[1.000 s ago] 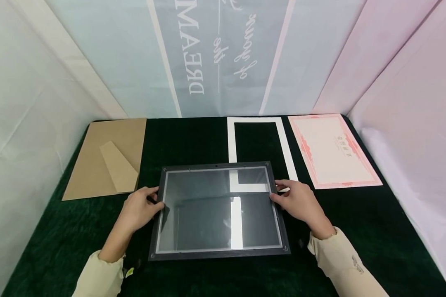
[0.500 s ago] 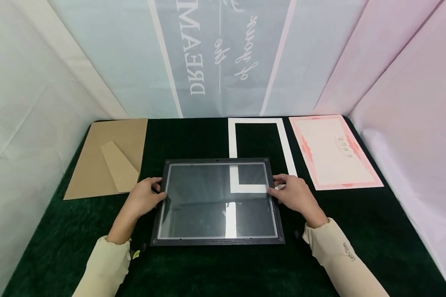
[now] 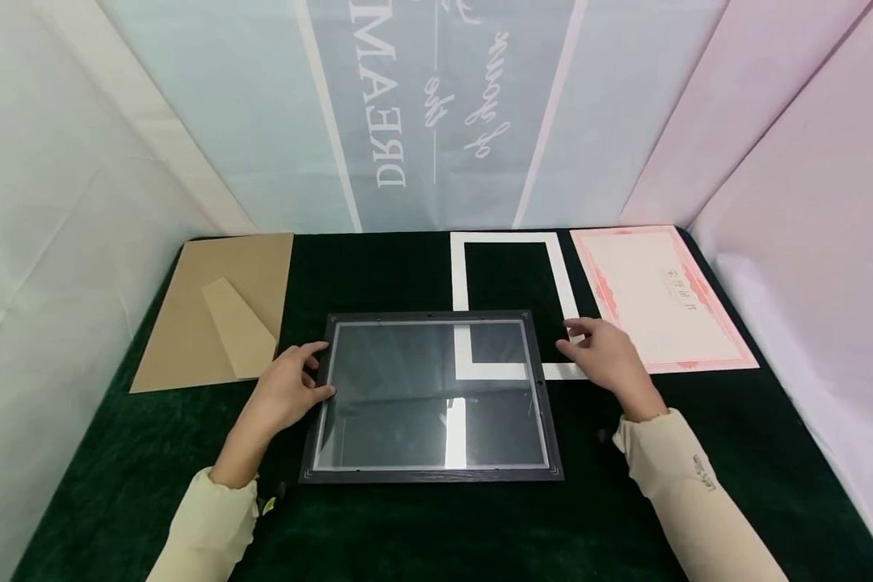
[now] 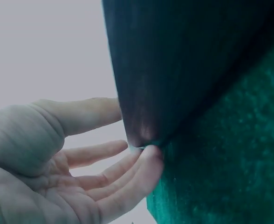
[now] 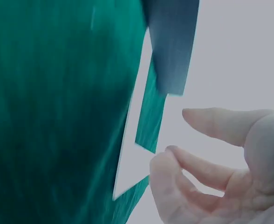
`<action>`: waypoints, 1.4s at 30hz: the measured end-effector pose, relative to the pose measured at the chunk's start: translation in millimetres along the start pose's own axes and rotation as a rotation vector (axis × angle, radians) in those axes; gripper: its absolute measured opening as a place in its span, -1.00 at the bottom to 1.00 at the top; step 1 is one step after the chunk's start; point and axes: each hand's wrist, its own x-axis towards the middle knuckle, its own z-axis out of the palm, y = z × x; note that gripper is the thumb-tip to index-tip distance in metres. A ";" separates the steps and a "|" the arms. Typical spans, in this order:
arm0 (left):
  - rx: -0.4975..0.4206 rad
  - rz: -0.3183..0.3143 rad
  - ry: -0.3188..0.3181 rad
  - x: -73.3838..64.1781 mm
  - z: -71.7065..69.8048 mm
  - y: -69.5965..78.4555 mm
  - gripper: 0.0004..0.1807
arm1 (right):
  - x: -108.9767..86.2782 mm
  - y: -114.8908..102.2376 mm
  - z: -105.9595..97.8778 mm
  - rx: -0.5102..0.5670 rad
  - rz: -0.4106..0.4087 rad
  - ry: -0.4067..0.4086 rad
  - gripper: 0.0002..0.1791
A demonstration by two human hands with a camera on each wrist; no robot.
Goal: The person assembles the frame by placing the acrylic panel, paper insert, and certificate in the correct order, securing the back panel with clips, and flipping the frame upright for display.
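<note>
A dark picture frame [image 3: 436, 476] with a clear pane lies flat on the dark green cloth in the head view. My left hand [image 3: 285, 390] is at its left edge, thumb on the top face. In the left wrist view, a fingertip [image 4: 153, 156] touches the frame's lower edge [image 4: 144, 107]. My right hand [image 3: 605, 360] is off the frame, to its right, above the white mat border [image 3: 563, 283]. Nothing is between its thumb and relaxed fingers in the right wrist view. The near part of the white mat [image 5: 132, 170] shows through the pane.
A brown backing board [image 3: 247, 259] with a stand flap [image 3: 238, 331] lies at the left. A pink-bordered certificate [image 3: 647, 307] is at the far right, partly behind the right hand. A printed backdrop [image 3: 436, 113] rises behind the green cloth [image 3: 436, 529].
The frame has shifted slightly away from the body and been set down. My right hand has let go of its right edge and moved right; the left hand stays at the left edge.
</note>
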 end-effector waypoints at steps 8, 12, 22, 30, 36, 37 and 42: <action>-0.008 0.004 0.010 1.6 1.1 -1.6 -0.27 | 18.7 14.4 -6.2 -0.010 0.128 -0.040 -0.29; -0.018 0.008 0.016 1.4 1.5 -2.4 -0.28 | 23.8 17.9 -6.8 0.104 0.193 -0.033 -0.39; -0.057 0.005 0.011 2.0 4.5 -8.4 -0.29 | 29.1 28.2 -7.4 0.322 0.267 0.050 -0.59; -0.069 -0.004 0.010 2.2 3.2 -11.2 -0.28 | 24.9 40.5 -14.5 0.333 0.327 0.033 -0.57; -0.067 0.002 0.020 2.4 3.4 -11.9 -0.29 | 22.6 46.8 -19.9 0.322 0.302 0.056 -0.59; -0.066 0.003 0.019 2.5 4.1 -12.2 -0.28 | 21.8 48.2 -20.8 0.311 0.289 0.065 -0.60; -0.063 0.007 0.017 3.1 6.7 -12.7 -0.28 | 19.0 54.8 -23.4 0.272 0.235 0.126 -0.63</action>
